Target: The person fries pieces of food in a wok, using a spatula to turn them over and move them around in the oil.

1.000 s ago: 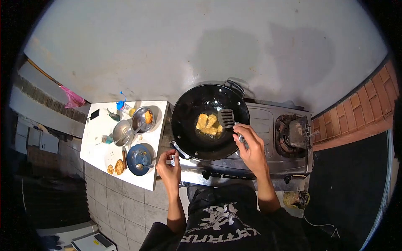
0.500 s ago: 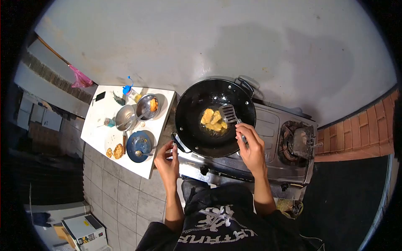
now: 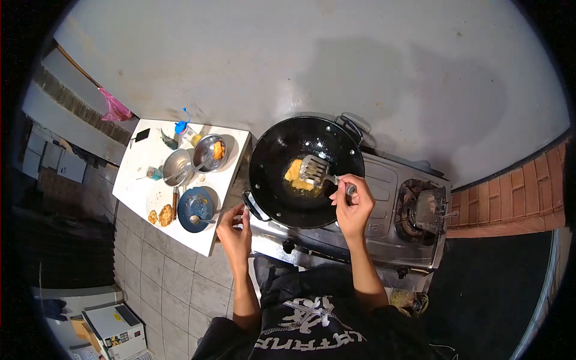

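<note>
My right hand (image 3: pixel 354 207) is closed round the handle of a slotted metal spatula (image 3: pixel 314 170). Its blade lies over golden fried pieces (image 3: pixel 294 172) in a black wok (image 3: pixel 276 144) and covers part of them. Shiny oil surrounds the food at the bottom of the wok. At the wok's near-left side, my left hand (image 3: pixel 235 234) has its fingers bent and pinched at the looped wok handle (image 3: pixel 257 207); the exact contact is small in view.
The wok sits on a steel stove (image 3: pixel 378 207) with a second burner (image 3: pixel 420 210) to the right. On the white table (image 3: pixel 135 174) at left are metal bowls (image 3: pixel 178 168), a blue plate (image 3: pixel 187 219), fried pieces (image 3: pixel 165 215) and a blue-capped bottle (image 3: pixel 187 132). A grey wall stands behind.
The spatula blade has moved left and slightly down, over the fried pieces, and its tilt has changed. My right hand has shifted a little left with it. My left hand stays by the wok handle.
</note>
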The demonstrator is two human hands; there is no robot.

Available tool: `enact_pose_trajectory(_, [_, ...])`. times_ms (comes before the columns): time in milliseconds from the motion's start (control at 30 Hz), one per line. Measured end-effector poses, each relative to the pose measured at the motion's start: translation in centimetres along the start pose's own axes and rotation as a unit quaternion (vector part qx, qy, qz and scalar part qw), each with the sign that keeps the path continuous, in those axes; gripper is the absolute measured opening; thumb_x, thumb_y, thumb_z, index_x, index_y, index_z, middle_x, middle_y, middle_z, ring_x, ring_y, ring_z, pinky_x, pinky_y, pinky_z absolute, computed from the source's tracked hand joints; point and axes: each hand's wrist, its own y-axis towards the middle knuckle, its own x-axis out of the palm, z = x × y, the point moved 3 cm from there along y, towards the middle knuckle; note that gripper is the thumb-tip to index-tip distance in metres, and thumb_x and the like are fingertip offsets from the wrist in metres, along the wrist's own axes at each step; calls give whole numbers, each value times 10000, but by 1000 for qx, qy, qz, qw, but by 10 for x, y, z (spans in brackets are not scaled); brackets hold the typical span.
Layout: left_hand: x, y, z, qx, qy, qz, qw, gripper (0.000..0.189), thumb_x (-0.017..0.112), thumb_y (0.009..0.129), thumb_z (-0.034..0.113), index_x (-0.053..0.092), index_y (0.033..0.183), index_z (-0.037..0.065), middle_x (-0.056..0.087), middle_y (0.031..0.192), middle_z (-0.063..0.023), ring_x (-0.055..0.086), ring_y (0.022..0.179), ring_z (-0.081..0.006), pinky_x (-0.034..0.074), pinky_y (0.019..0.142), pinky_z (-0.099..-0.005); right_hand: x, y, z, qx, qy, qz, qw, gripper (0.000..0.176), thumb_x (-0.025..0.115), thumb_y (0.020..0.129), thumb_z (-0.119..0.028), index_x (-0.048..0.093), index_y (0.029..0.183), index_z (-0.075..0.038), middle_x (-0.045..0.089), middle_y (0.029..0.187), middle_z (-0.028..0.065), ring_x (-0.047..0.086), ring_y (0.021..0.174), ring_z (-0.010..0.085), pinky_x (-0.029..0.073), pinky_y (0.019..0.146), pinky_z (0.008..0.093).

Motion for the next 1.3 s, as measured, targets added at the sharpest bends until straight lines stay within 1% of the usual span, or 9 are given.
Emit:
enact_pose_trajectory(33, [0, 0, 0, 1, -1, -1, 1000, 212, 689, 884, 98, 710, 1058, -21, 702, 863, -117, 666, 689, -161, 485, 553, -262, 0, 0, 4, 27, 24, 18, 999, 98, 609, 885, 80, 596, 977, 49, 601, 944, 90, 640, 660, 123, 563, 511, 234])
enact_pose_trajectory(133, [0, 1, 4, 8, 4, -1, 1000, 202, 692, 883, 104, 716, 1035, -26, 700, 856, -125, 670, 690, -170, 487, 557, -275, 1, -1, 11, 67, 23, 24, 997, 74, 603, 895, 71, 588, 965, 53, 587, 917, 84, 634, 613, 115, 561, 504, 238])
enact_pose_trajectory(367, [-2, 1, 9, 30, 22, -7, 999, 193, 703, 877, 116, 723, 1000, -32, 714, 837, -149, 689, 686, -192, 492, 561, -299, 2, 5, 15, 48, 9, -29, 998, 101, 620, 894, 55, 585, 988, 42, 589, 935, 91, 631, 633, 114, 534, 503, 236])
enact_pose_trajectory(433, [-2, 2, 10, 29, 22, -7, 999, 192, 704, 876, 118, 724, 995, -31, 716, 837, -154, 692, 681, -198, 494, 563, -303, 2, 11, 5, -25, -57, -70, 996, 114, 630, 891, 72, 560, 974, 36, 593, 921, 73, 579, 647, 80, 476, 504, 221])
enact_pose_trajectory(533, [-1, 2, 10, 19, 12, -9, 1000, 190, 708, 875, 126, 728, 983, -30, 716, 837, -158, 693, 675, -201, 493, 560, -302, 0, 15, 3, -58, -91, -108, 988, 117, 617, 889, 90, 558, 975, 37, 586, 960, 84, 552, 671, 82, 464, 532, 230])
enact_pose_trajectory(633, [-3, 4, 12, 33, 22, -12, 999, 189, 711, 873, 128, 729, 973, -32, 716, 831, -158, 690, 677, -195, 492, 558, -297, -5, 15, 4, -26, -62, -100, 993, 126, 640, 892, 39, 560, 987, 16, 607, 964, 93, 592, 627, 102, 487, 514, 246])
enact_pose_trajectory(733, [-4, 4, 10, 12, 15, -15, 1000, 193, 712, 873, 129, 728, 971, -37, 714, 829, -159, 687, 674, -190, 489, 552, -292, -11, 14, 1, -8, -27, -72, 997, 114, 629, 900, 43, 562, 988, 17, 620, 957, 85, 578, 616, 97, 481, 521, 243])
enact_pose_trajectory(900, [-7, 3, 4, 32, 6, -7, 999, 197, 702, 879, 127, 725, 980, -41, 713, 836, -161, 683, 671, -189, 486, 545, -289, -20, 19, -17, -7, -26, -46, 999, 64, 609, 915, 44, 564, 958, 30, 642, 880, 82, 571, 593, 98, 466, 523, 245])
enact_pose_trajectory(1300, [-5, -2, -4, 17, -8, -22, 1000, 217, 706, 872, 112, 711, 1019, -46, 705, 851, -151, 683, 672, -181, 479, 531, -277, -15, 5, -1, 7, -95, -94, 991, 74, 606, 929, -6, 560, 986, 3, 630, 804, 91, 602, 594, 124, 463, 529, 270])
